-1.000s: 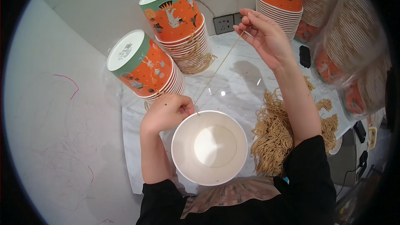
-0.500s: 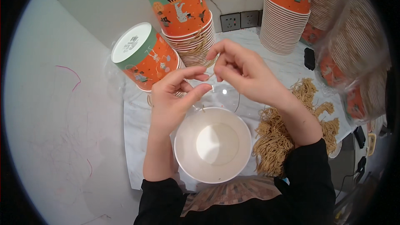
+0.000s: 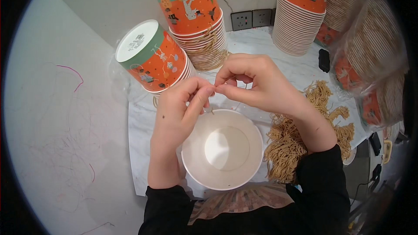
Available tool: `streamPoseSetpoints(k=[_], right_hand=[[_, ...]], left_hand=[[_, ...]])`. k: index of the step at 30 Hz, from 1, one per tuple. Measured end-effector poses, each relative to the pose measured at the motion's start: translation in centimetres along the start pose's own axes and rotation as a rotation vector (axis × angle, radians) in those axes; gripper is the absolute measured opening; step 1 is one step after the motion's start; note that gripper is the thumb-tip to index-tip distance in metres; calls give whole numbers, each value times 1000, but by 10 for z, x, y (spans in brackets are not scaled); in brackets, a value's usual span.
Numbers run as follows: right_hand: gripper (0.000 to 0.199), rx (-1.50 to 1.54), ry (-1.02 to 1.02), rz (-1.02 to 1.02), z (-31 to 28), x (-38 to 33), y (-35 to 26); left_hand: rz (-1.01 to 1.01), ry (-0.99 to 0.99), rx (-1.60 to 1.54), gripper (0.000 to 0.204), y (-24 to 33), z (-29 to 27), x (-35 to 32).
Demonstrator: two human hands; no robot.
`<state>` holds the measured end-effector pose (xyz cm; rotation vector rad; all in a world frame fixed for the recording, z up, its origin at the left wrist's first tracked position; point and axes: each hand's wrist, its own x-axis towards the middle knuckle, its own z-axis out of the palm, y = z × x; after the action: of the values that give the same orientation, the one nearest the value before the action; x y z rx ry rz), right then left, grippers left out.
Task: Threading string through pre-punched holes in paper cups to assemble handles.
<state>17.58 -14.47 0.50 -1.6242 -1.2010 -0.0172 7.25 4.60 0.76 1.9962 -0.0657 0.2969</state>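
Note:
A white paper cup [image 3: 197, 170] stands open-side up on the marble table right below my hands, seen from above. My left hand [image 3: 176, 115] and my right hand [image 3: 261, 82] meet just over its far rim. Their thumbs and forefingers touch tip to tip, pinching a thin tan string [image 3: 212, 110]. A short end of it hangs down toward the cup. How the string joins the cup is hidden by my fingers.
A heap of cut tan strings [image 3: 289, 146] lies right of the cup. Stacks of orange-and-green paper cups [image 3: 152, 58] [image 3: 193, 13] lean at the back left, another stack [image 3: 300, 17] at the back. Bagged cups [image 3: 370, 56] crowd the right edge. Wall sockets [image 3: 251, 18] and a small black object [image 3: 324, 60] sit behind.
My right hand, stretched far back with the string a second ago, has come down to meet my left hand, which rose from the cup's rim. Both now pinch the string together.

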Motion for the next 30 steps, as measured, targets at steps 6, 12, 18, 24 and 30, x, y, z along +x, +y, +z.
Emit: streamPoseSetpoints(k=[6,12,18,24,30], right_hand=[[10,-26,134,78,-14,6,-3],[9,-215,265,-8,-31,2,-8],[4,-125,278,-72,-40,1,-20],[7,-89,108,-39,-35,-4,-25],[13,-327,45,-143,-16,-7,-28]], left_hand=[[308,-838,492,44,40,-28,-45],[412,-1081,566,48,40,-6,-64],[344,-849,549,38,41,-11,-52],[9,-157,115,27,29,-6,-28],[-123,58,-301,27,33,2,-24]])
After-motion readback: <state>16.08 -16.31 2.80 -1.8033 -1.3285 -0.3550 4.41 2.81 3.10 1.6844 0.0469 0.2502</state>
